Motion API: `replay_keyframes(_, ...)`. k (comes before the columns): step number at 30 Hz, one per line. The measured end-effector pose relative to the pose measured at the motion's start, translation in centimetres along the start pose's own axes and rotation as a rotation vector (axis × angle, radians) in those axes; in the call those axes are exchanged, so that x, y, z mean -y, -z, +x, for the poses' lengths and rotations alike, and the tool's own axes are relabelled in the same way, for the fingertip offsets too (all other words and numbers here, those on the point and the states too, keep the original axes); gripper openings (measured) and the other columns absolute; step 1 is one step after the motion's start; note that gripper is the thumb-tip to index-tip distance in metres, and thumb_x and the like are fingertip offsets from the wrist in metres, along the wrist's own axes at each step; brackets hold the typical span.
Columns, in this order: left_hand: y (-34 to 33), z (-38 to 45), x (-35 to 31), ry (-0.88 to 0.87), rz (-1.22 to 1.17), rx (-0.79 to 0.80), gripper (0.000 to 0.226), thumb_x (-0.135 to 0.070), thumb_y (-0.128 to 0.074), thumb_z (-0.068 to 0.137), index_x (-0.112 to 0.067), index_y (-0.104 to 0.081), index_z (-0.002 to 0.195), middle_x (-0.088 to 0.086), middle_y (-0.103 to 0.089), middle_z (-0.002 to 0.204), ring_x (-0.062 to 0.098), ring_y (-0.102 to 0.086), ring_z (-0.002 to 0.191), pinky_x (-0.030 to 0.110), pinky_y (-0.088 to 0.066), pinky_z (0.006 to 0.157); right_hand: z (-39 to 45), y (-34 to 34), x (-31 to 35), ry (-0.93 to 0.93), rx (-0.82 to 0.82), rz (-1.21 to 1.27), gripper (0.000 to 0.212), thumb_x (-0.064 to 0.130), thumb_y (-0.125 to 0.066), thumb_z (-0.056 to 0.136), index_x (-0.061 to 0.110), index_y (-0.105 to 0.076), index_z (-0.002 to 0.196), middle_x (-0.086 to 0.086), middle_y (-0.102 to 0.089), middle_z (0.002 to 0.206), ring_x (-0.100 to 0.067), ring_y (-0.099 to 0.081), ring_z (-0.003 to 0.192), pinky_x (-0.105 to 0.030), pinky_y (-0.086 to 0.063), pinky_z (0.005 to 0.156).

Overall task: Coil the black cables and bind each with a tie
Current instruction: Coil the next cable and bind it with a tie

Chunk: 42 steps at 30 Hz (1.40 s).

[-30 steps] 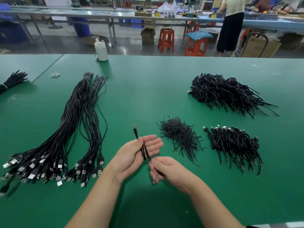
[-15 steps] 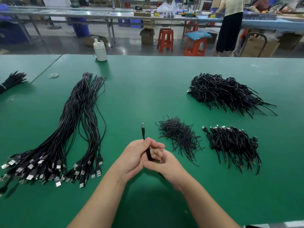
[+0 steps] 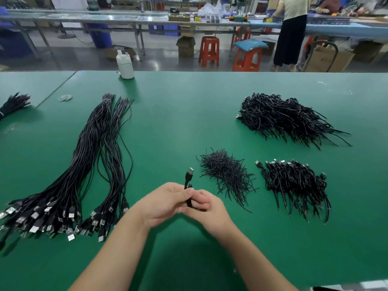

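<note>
My left hand (image 3: 165,203) and my right hand (image 3: 206,211) meet over the green table, both closed on one folded black cable (image 3: 188,181). Its USB plug sticks up above my fingers. Most of the cable is hidden inside my hands. A long bundle of uncoiled black cables (image 3: 84,164) lies to the left, plugs toward me. A small heap of black ties (image 3: 226,175) sits just right of my hands. Right of that lies a pile of coiled cables (image 3: 294,183), and a bigger pile (image 3: 281,118) lies farther back.
A white bottle (image 3: 125,65) stands at the table's far edge. Another black bundle (image 3: 12,105) lies at the far left, and a small wire ring (image 3: 65,98) near the table seam. Beyond are stools, boxes, benches and a standing person.
My left hand was open flat with the cable across its palm; it has closed, and my right hand has come up against it. The plug end now stands more upright.
</note>
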<state>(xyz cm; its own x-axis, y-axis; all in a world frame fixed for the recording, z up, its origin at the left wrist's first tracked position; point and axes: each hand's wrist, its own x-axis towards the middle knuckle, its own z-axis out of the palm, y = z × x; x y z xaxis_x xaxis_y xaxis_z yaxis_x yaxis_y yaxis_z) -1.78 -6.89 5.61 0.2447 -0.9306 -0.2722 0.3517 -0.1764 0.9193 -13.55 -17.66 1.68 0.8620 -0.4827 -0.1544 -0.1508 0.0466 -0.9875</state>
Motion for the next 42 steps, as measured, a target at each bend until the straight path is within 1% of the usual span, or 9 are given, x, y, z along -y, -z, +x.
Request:
replay_keyframes(5,-3.3,0.7,1.0,0.001,0.587,-0.483,0.032,-0.024,-0.049,0.101,-0.019,-0.073,0.081,-0.003,-0.076,0.084,0.014,-0.069,0.084,0.030,-0.052,0.084,0.3,-0.4,-0.1,0.072,0.010,-0.118,0.017,0.013,-0.065,0.077,0.013,-0.060,0.094,0.000,-0.070,0.084,-0.006,-0.061,0.079,-0.032,-0.051,0.076)
replay_keyframes(7,-3.9,0.9,1.3,-0.004,0.782,-0.577,0.030,-0.029,-0.046,0.102,-0.020,-0.066,0.081,-0.006,-0.067,0.085,0.014,-0.059,0.083,0.030,-0.045,0.074,0.5,-0.4,0.1,0.107,0.016,-0.215,0.016,0.007,-0.056,0.085,0.019,-0.055,0.096,0.008,-0.067,0.086,-0.003,-0.059,0.078,-0.026,-0.047,0.074)
replay_keyframes(10,-4.0,1.1,1.2,-0.066,0.993,-0.671,0.026,-0.032,-0.039,0.103,-0.026,-0.055,0.083,-0.012,-0.039,0.090,0.015,-0.039,0.095,0.030,-0.036,0.083,0.7,0.2,0.1,0.146,-0.050,-0.415,0.010,0.015,-0.050,0.096,0.023,-0.044,0.100,0.010,-0.060,0.086,-0.004,-0.054,0.076,-0.032,-0.041,0.071)
replay_keyframes(15,-3.7,1.2,1.3,-0.085,1.100,-0.777,0.031,-0.051,-0.042,0.098,-0.024,-0.048,0.084,-0.003,-0.054,0.072,0.024,-0.057,0.072,0.036,-0.041,0.060,0.5,1.1,0.2,0.218,0.007,-0.763,0.004,0.025,-0.032,0.101,0.028,-0.035,0.103,-0.002,-0.060,0.089,-0.029,-0.058,0.081,-0.041,-0.045,0.068)
replay_keyframes(21,-1.7,1.4,0.7,-0.178,1.133,-0.454,0.018,-0.042,-0.057,0.091,-0.025,-0.055,0.084,-0.007,-0.059,0.065,0.008,-0.055,0.063,0.028,-0.046,0.060,0.3,0.9,-0.8,0.205,0.048,-0.832,0.008,0.023,-0.029,0.100,0.022,-0.037,0.098,-0.005,-0.059,0.090,-0.033,-0.057,0.080,-0.044,-0.047,0.071)
replay_keyframes(27,0.2,2.6,0.7,-0.094,1.101,-0.379,0.013,-0.034,-0.061,0.090,-0.028,-0.058,0.079,-0.012,-0.061,0.071,-0.002,-0.053,0.064,0.012,-0.035,0.056,0.5,0.4,-2.0,0.115,0.161,-0.544,0.037,0.029,-0.035,0.104,0.030,-0.041,0.141,0.011,-0.050,0.130,-0.004,-0.045,0.121,-0.023,-0.035,0.103)
replay_keyframes(30,0.6,3.3,0.8,-0.061,1.043,-0.368,0.013,-0.032,-0.062,0.090,-0.028,-0.059,0.078,-0.012,-0.059,0.069,-0.005,-0.050,0.059,0.013,-0.035,0.055,0.7,0.7,-2.3,0.134,0.159,-0.558,0.043,0.030,-0.029,0.106,0.029,-0.035,0.149,0.005,-0.049,0.141,-0.007,-0.041,0.131,-0.027,-0.031,0.111)
replay_keyframes(38,-0.3,5.1,1.5,-0.151,0.932,-0.317,0.004,-0.030,-0.061,0.090,-0.028,-0.059,0.087,-0.012,-0.059,0.068,-0.001,-0.047,0.057,0.018,-0.037,0.058,1.1,1.4,-3.1,0.148,-0.021,-0.534,0.039,0.027,-0.029,0.106,0.028,-0.045,0.142,0.007,-0.060,0.129,-0.011,-0.053,0.117,-0.025,-0.039,0.098)
replay_keyframes(42,0.4,6.4,0.8,-0.112,0.260,-0.229,0.016,-0.027,-0.066,0.094,-0.019,-0.062,0.107,-0.004,-0.059,0.071,0.009,-0.042,0.052,0.020,-0.036,0.047,1.6,2.6,-4.2,0.173,-0.267,-0.600,0.024,0.025,-0.035,0.105,0.010,-0.051,0.097,-0.006,-0.059,0.090,-0.028,-0.054,0.084,-0.045,-0.043,0.078)
